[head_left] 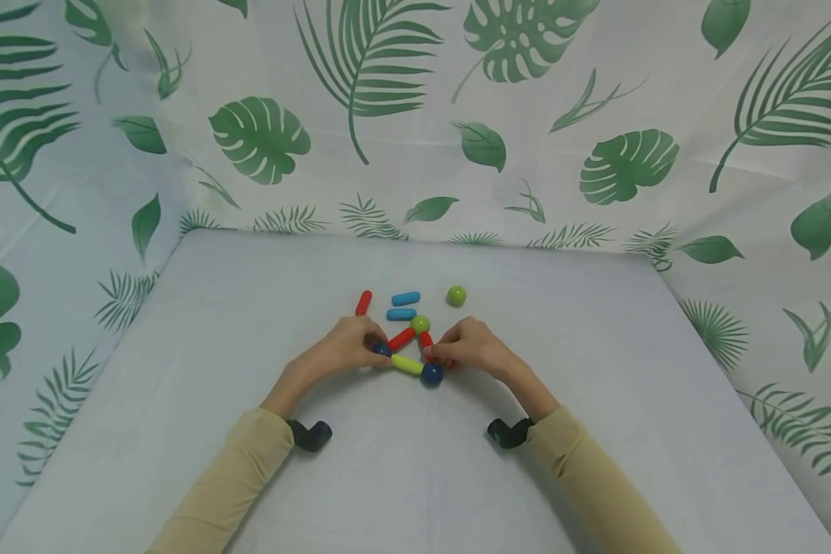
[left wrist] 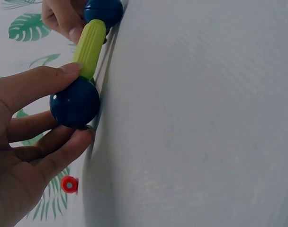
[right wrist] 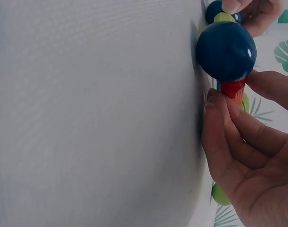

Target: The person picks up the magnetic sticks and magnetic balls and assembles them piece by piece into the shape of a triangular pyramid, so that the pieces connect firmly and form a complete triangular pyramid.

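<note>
A triangle of toy rods and balls lies between the hands in the head view. Its green ball is at the far corner, with a dark blue ball at the near right and another dark blue ball at the left. A yellow-green rod joins the blue balls; one red rod and a second red rod run to the green ball. My left hand grips the left blue ball, thumb on the yellow-green rod's end. My right hand pinches the right red rod beside its blue ball.
Beyond the triangle lie two blue rods, the upper blue rod and the lower blue rod. A loose red rod sits past the left hand, and a loose green ball at the back right. Leaf-printed cloth surrounds the white table.
</note>
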The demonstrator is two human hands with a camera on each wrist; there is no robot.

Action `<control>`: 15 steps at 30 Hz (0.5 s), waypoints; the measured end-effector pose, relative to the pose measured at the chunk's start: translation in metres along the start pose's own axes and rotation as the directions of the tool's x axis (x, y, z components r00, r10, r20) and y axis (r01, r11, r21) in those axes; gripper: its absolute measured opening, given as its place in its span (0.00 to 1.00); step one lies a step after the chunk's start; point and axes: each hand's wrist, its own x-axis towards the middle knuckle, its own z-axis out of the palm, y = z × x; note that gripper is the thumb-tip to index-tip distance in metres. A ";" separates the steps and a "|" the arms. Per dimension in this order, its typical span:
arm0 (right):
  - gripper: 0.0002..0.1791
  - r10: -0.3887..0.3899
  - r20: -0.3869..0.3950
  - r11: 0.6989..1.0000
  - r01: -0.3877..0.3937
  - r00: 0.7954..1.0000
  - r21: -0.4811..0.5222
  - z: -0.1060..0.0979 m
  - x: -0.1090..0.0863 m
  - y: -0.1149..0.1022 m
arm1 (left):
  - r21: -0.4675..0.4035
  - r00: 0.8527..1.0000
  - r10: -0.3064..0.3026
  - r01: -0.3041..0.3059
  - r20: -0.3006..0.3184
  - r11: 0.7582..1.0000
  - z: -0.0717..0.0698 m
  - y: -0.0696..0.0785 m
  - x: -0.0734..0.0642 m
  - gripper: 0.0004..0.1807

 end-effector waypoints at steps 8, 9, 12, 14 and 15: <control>0.14 -0.032 0.020 0.999 0.032 0.999 0.003 -0.001 0.000 0.000 | -0.006 0.999 -0.046 0.046 0.006 0.999 0.002 0.006 -0.001 0.17; 0.15 -0.048 0.029 0.999 0.048 0.998 -0.001 -0.002 0.000 0.000 | -0.005 0.998 -0.055 0.055 0.007 0.998 0.003 0.007 -0.001 0.17; 0.16 -0.108 0.082 0.994 0.110 0.991 -0.025 -0.006 -0.002 0.002 | -0.006 0.997 -0.082 0.082 0.007 0.997 0.005 0.009 -0.001 0.18; 0.19 -0.141 0.128 0.988 0.148 0.982 -0.044 -0.011 -0.003 0.004 | -0.013 0.995 -0.104 0.104 0.005 0.994 0.006 0.010 -0.001 0.18; 0.21 -0.150 0.152 0.986 0.159 0.977 -0.047 -0.013 -0.003 0.006 | -0.020 0.994 -0.111 0.111 0.005 0.994 0.007 0.011 -0.001 0.19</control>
